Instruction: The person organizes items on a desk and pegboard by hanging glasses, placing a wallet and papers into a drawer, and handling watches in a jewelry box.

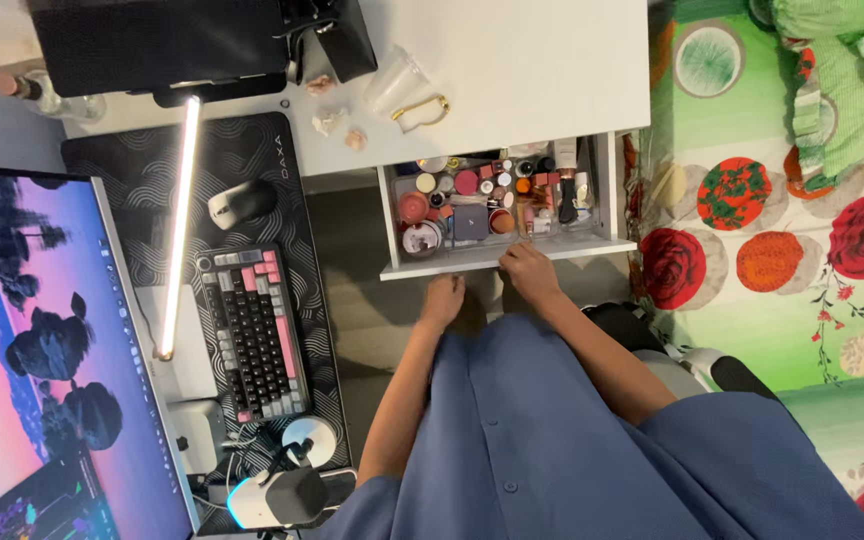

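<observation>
White desk (512, 60) up top, drawer (504, 258) pulled out under its edge. Drawer is white and shallow, packed with small cosmetics: round pots, compacts, tubes, mostly red, pink and orange. Right hand (526, 268) on the drawer's front lip, fingers curled over the edge, gripping it. Left hand (442, 298) just beside it, below the lip, not touching; can't tell whether its fingers are apart or closed.
</observation>
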